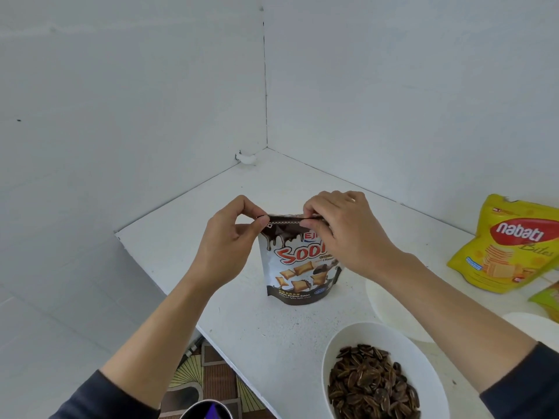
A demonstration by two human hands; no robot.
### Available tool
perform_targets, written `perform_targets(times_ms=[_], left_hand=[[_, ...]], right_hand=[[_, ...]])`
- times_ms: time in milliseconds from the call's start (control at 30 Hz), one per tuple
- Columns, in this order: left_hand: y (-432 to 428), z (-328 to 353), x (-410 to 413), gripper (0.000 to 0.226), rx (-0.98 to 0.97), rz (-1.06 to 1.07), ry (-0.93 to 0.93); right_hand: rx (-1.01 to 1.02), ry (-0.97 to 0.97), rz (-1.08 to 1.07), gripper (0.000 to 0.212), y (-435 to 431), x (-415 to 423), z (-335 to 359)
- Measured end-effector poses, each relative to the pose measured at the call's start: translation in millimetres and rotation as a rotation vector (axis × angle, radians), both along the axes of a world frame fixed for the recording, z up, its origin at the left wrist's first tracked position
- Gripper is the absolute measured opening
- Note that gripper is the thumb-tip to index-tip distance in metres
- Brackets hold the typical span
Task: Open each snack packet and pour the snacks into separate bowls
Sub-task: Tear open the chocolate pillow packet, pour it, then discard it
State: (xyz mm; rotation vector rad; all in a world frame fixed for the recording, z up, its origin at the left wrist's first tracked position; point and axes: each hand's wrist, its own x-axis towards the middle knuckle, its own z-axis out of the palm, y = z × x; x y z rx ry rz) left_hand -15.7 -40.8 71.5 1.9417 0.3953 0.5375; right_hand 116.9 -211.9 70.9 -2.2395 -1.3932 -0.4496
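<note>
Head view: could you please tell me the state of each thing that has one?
Brown-and-white stand-up snack pouch: upright, top pinched by both hands.
Left hand: pinching pouch's left corner.
Right hand: pinching pouch's top.
White round bowl: holds striped dark seeds.
Yellow wafer pouch: standing tilted, untouched.

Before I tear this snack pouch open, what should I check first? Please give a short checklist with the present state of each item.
1. Left hand grip on the pouch top corner: ok, pinched.
2. Right hand grip on the top edge: ok, pinched.
3. Pouch upright on the counter: ok.
4. Tear notch located: cannot tell, fingers cover the edge.
5. Empty bowl ready nearby: ok, to the right, partly behind the right arm.
6. Seed bowl kept apart from the pouch: ok, not touching.
</note>
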Motion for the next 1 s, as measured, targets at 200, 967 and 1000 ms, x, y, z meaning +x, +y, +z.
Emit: perform_targets(times_ms=[200, 967, 1000], left_hand=[[4.3, -2.0, 3.3, 0.013, 0.01, 0.018, 0.015], [-55.4, -6.3, 37.1, 0.013, 0.831, -0.061, -0.169], [-57.6, -7.9, 37.4, 0.012, 0.847, -0.021, -0.194]], right_hand=[[0.019, 0.094, -0.068, 0.017, -43.7, 25.8, -2.0], [0.372, 0.676, -0.057, 0.005, -62.8, -5.9, -0.7], [0.384, 0.699, -0.051, 0.006, -64.1, -8.1, -1.5]])
